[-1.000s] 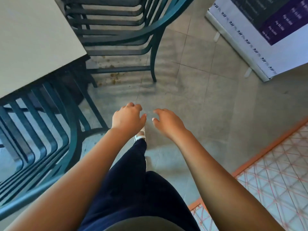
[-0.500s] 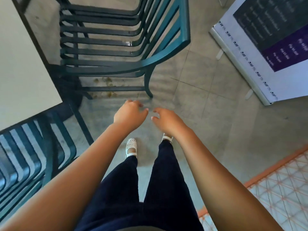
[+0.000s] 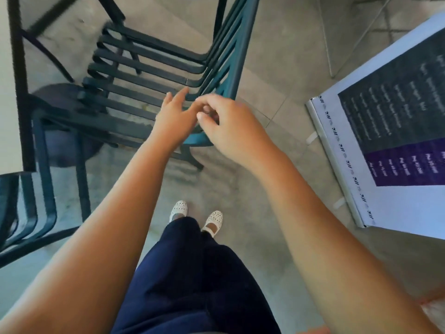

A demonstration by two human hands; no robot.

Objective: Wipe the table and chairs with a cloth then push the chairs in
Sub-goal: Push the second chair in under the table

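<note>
My left hand (image 3: pixel 173 116) reaches with fingers spread and my right hand (image 3: pixel 231 126) hangs loosely curled, holding nothing, over the teal slatted metal chair (image 3: pixel 149 75) at twelve o'clock, the pale table (image 3: pixel 9 97) at nine, a printed banner (image 3: pixel 390 131) at three on concrete floor (image 3: pixel 277 56).

Soft, even daylight falls on my arms and on the grey floor (image 3: pixel 277 213); shadows are weak, with only a faint dark patch under the chair (image 3: pixel 154 75). My hands and the chair slats are smeared by motion blur. The wide lens bends straight lines near the edges.
</note>
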